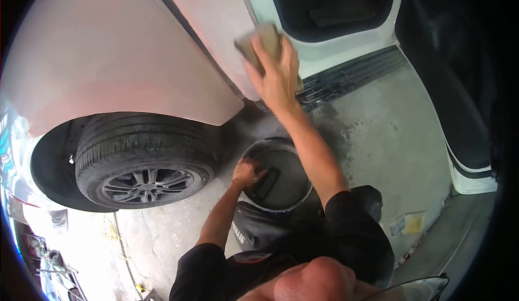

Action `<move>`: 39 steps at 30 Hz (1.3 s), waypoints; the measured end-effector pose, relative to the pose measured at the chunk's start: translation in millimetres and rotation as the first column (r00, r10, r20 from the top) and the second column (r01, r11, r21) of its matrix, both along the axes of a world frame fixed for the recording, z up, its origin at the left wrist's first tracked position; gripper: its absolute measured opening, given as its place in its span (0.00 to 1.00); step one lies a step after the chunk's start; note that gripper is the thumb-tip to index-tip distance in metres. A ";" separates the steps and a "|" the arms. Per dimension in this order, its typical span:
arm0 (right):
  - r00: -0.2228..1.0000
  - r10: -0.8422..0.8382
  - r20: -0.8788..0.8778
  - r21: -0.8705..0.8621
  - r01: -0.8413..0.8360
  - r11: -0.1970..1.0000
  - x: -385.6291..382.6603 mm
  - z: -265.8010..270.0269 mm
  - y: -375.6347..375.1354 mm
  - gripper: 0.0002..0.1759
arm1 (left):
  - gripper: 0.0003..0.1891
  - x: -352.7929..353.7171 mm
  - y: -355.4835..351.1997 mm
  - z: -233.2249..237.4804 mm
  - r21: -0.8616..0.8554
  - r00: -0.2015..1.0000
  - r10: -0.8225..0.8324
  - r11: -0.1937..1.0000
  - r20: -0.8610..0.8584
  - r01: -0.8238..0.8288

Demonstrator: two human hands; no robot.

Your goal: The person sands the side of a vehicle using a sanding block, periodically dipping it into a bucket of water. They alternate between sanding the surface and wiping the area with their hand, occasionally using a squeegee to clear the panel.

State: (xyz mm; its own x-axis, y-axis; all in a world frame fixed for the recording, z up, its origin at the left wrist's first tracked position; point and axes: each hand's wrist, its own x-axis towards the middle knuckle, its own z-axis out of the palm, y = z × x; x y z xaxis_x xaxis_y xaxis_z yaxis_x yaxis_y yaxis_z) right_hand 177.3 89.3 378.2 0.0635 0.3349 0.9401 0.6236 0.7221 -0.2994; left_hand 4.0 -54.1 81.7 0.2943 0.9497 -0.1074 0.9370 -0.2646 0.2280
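Note:
My right hand (pixel 274 74) is raised against the pinkish door-side panel (pixel 216 25) of a car, its fingers spread over a tan sanding pad (pixel 265 36). Motion blurs the pad's edges. Lower down, my left hand (pixel 247 172) reaches over the left rim of a round dark bucket (pixel 244 155). Its fingertips close on the edge of a dark rectangular block (pixel 266 183) at the bucket's left side. Grey liquid (pixel 289 168) fills the inside of the bucket.
A pinkish fender (pixel 124 57) curves over the wheel (pixel 146 160) on the left. At the right, an open car door (pixel 448 74) hangs beside the black running board (pixel 351 79). Wet spots mark the concrete floor (pixel 378 122), and a yellowish sheet (pixel 413 223) lies there.

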 end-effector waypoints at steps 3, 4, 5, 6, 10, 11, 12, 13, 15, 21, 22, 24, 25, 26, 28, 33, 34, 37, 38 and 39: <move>1.000 0.009 -0.007 0.080 -0.009 0.997 1.7 8.1 13.6 0.37 | 0.25 -3.7 2.8 -2.4 0.022 1.000 -0.007 1.000 0.012 0.007; 1.000 -0.004 0.001 0.107 0.004 0.994 3.5 -2.5 17.0 0.38 | 0.25 -4.4 3.3 -7.5 0.029 1.000 -0.007 1.000 0.008 0.007; 1.000 -0.026 0.010 0.097 0.025 0.995 3.9 -27.6 13.3 0.39 | 0.25 -7.4 1.8 -10.2 0.035 1.000 -0.012 0.999 0.004 0.012; 0.999 -0.028 0.021 0.084 0.026 0.996 5.4 -39.4 8.6 0.39 | 0.25 -7.3 -0.3 -8.2 0.038 1.000 -0.009 0.999 0.012 0.008; 0.999 -0.018 0.030 0.071 0.015 0.997 6.1 6.7 7.9 0.38 | 0.25 -0.3 2.3 9.3 0.013 1.000 0.000 1.000 -0.004 0.000; 1.000 0.008 0.004 0.076 -0.008 0.997 2.4 38.4 11.2 0.37 | 0.25 1.6 0.1 11.1 -0.011 1.000 0.002 1.000 -0.022 -0.002; 0.999 0.039 -0.020 0.096 -0.037 0.995 -0.4 54.6 15.9 0.35 | 0.25 0.5 2.9 3.8 0.002 1.000 -0.005 1.000 -0.011 0.005; 0.999 0.033 -0.026 0.136 -0.030 0.990 -0.9 52.8 18.8 0.35 | 0.25 -1.0 4.5 -1.3 0.021 1.000 -0.006 1.000 0.000 0.006; 1.000 -0.007 0.003 0.096 0.007 0.995 1.5 7.3 15.0 0.36 | 0.26 -6.8 2.7 -4.1 0.023 1.000 -0.006 1.000 0.001 0.006; 0.999 -0.013 0.034 0.084 0.010 0.996 -6.0 21.6 5.6 0.34 | 0.26 -8.3 2.6 -9.1 0.023 0.999 -0.019 1.000 -0.035 0.020; 0.999 -0.016 0.035 0.106 0.012 0.994 -7.8 49.4 9.7 0.34 | 0.27 -5.7 2.5 -5.9 -0.016 0.999 -0.005 1.000 -0.039 0.005; 1.000 0.005 0.012 0.108 -0.006 0.994 -10.3 73.0 16.0 0.35 | 0.27 -4.1 3.2 -11.9 -0.002 1.000 0.008 1.000 -0.029 -0.008; 1.000 0.017 -0.004 0.109 -0.017 0.994 -12.7 77.7 14.8 0.35 | 0.27 -6.0 -1.1 -15.8 0.046 1.000 0.002 0.999 -0.020 -0.001; 1.000 0.003 0.029 0.097 -0.006 0.995 -12.4 57.7 12.8 0.36 | 0.26 -8.6 -2.0 -16.6 0.103 1.000 -0.010 0.995 -0.015 0.012; 0.994 -0.040 0.099 0.090 0.031 0.995 -7.6 -9.6 6.8 0.38 | 0.26 -11.3 -2.9 -16.4 0.074 1.000 -0.008 0.997 0.006 0.008; 0.995 -0.049 0.082 0.130 0.038 0.991 -22.4 35.2 1.7 0.40 | 0.25 -10.6 -2.6 -13.5 0.025 0.999 -0.012 1.000 -0.034 0.013; 0.995 -0.055 0.086 0.134 0.044 0.990 -25.6 57.8 4.6 0.40 | 0.25 -9.1 -4.8 -5.5 -0.006 1.000 -0.009 1.000 -0.026 0.009; 0.997 -0.053 0.064 0.192 0.040 0.981 -29.5 65.4 8.8 0.40 | 0.25 -7.5 -3.8 -10.1 0.007 1.000 0.007 1.000 -0.003 -0.007; 0.996 -0.053 0.078 0.170 0.039 0.985 -28.4 42.9 5.3 0.40 | 0.24 -8.9 -2.3 -10.5 0.032 1.000 0.005 0.999 -0.001 -0.005; 0.994 -0.059 0.089 0.153 0.045 0.987 -25.1 -0.9 1.0 0.40 | 0.24 -11.3 -3.2 -12.0 0.092 1.000 0.006 0.996 0.006 -0.007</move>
State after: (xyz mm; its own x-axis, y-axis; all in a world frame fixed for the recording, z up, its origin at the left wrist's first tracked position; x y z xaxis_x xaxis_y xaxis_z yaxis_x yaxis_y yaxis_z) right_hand 152.2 90.4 377.3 -0.0127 0.1877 0.9821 0.6812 0.7206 -0.1289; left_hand -7.3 -57.2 69.6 0.2884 0.9574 -0.0180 0.9375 -0.2784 0.2088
